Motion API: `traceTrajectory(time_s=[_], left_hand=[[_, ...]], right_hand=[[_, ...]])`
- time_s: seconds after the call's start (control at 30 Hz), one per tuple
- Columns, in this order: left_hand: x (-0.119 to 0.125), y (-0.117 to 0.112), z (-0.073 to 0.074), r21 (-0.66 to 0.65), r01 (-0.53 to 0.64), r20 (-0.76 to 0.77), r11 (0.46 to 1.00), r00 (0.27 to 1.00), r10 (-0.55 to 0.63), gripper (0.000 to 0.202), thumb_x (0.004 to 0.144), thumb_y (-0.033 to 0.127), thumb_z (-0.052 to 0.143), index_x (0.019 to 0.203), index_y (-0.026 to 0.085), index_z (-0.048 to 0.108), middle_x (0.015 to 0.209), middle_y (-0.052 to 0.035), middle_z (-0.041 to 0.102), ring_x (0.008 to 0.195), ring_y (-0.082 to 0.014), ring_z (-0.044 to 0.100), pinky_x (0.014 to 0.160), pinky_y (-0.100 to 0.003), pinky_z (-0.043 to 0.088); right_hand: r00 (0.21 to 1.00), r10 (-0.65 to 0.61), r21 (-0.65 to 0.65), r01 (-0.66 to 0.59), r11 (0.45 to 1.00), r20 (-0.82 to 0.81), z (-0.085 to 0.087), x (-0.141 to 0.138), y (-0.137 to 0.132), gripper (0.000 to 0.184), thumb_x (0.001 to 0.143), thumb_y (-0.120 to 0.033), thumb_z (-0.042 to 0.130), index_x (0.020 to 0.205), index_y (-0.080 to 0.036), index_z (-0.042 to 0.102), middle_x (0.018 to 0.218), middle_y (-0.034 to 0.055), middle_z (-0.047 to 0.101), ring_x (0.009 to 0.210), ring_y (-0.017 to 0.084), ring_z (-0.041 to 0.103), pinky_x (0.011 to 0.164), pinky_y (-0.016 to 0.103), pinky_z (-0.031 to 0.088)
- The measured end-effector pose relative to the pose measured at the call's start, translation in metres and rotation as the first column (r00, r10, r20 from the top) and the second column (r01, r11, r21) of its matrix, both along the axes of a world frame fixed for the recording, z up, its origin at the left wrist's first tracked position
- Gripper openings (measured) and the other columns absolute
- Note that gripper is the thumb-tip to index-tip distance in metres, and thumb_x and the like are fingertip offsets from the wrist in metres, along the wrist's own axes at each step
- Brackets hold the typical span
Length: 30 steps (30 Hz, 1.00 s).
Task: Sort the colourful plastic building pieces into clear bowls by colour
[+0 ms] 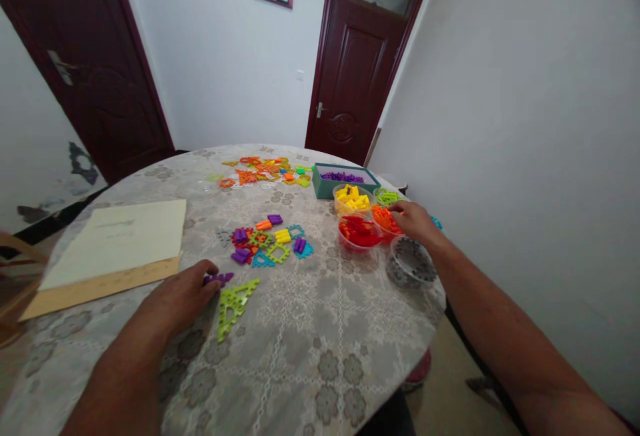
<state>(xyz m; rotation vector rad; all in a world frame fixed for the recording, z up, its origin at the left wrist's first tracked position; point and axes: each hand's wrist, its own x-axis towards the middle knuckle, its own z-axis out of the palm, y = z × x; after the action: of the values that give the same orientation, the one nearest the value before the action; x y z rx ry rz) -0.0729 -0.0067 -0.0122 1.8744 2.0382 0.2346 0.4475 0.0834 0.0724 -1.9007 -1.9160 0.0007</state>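
Note:
My left hand (187, 293) rests at the near left of the table, its fingers closed around a purple plastic building piece (225, 279). Just right of it lies a lime-green triangular lattice piece (234, 308). My right hand (414, 219) reaches over the tubs on the right. Its bent fingers are together at the orange pieces (383, 216) in a clear tub, and what the fingertips hold is hidden. Beside that tub stand one of red pieces (359, 229), one of yellow pieces (352, 197), one of green pieces (388, 197) and one of dark pieces (411, 260).
Mid-table is a loose cluster of mixed pieces (265, 246), with another orange and yellow pile (265, 171) farther back. A green box (324, 187) holds purple pieces. Left lies a pale sheet (120, 239) over a tan board (100, 287). A patterned cloth (300, 343) covers the table.

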Motion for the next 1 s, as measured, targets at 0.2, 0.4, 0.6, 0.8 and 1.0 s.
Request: traceTrajectory(time_s=[0.2,0.4,0.6,0.8,1.0], left_hand=[[0.016,-0.016,0.020,-0.012,0.013,0.028,1.000,1.000,-0.012,0.032,0.094,0.044,0.055,0.113,0.024,0.071,0.109,-0.0103,0.078,0.096,-0.0250,0.071,0.079,-0.031,0.048],[0.024,-0.020,0.026,-0.072,0.026,0.133,0.997,0.991,-0.016,0.026,0.096,0.035,0.055,0.111,0.022,0.071,0.093,-0.0066,0.079,0.083,-0.0199,0.071,0.075,-0.028,0.047],[0.025,-0.021,0.023,-0.048,0.038,0.251,0.998,0.968,-0.025,0.032,0.094,0.038,0.054,0.115,0.021,0.071,0.086,-0.0063,0.077,0.082,-0.0211,0.069,0.075,-0.030,0.049],[0.025,-0.024,0.028,-0.032,0.011,0.147,0.999,0.989,-0.006,0.031,0.096,0.031,0.053,0.120,0.021,0.069,0.101,-0.0092,0.079,0.095,-0.0232,0.070,0.084,-0.032,0.049],[0.025,-0.023,0.026,-0.011,-0.021,0.098,1.000,0.995,0.022,0.034,0.097,0.029,0.054,0.128,0.020,0.066,0.114,-0.0118,0.077,0.106,-0.0242,0.070,0.089,-0.032,0.049]], right_hand=[[0.954,0.271,0.124,-0.256,0.959,-0.130,0.005,-0.073,-0.060,0.028,0.096,-0.034,0.056,0.108,-0.021,0.077,0.099,0.0086,0.077,0.087,0.023,0.070,0.083,0.036,0.053],[0.646,0.713,-0.108,-0.757,0.645,-0.272,-0.041,-0.186,-0.115,0.025,0.099,-0.030,0.060,0.121,-0.024,0.069,0.113,0.0090,0.072,0.086,0.020,0.068,0.083,0.037,0.057],[0.639,0.753,-0.123,-0.769,0.627,-0.159,-0.090,-0.255,-0.107,0.055,0.097,-0.029,0.063,0.150,-0.021,0.052,0.154,0.0171,0.050,0.135,0.030,0.056,0.109,0.048,0.050],[0.686,0.721,-0.204,-0.723,0.661,-0.096,-0.100,-0.271,-0.099,0.041,0.101,-0.031,0.059,0.140,-0.019,0.060,0.129,0.0149,0.063,0.112,0.028,0.065,0.096,0.042,0.054],[0.679,0.688,0.005,-0.711,0.704,-0.256,-0.113,-0.261,-0.100,0.038,0.097,-0.027,0.064,0.133,-0.020,0.060,0.113,0.0111,0.064,0.100,0.025,0.062,0.090,0.040,0.053]])
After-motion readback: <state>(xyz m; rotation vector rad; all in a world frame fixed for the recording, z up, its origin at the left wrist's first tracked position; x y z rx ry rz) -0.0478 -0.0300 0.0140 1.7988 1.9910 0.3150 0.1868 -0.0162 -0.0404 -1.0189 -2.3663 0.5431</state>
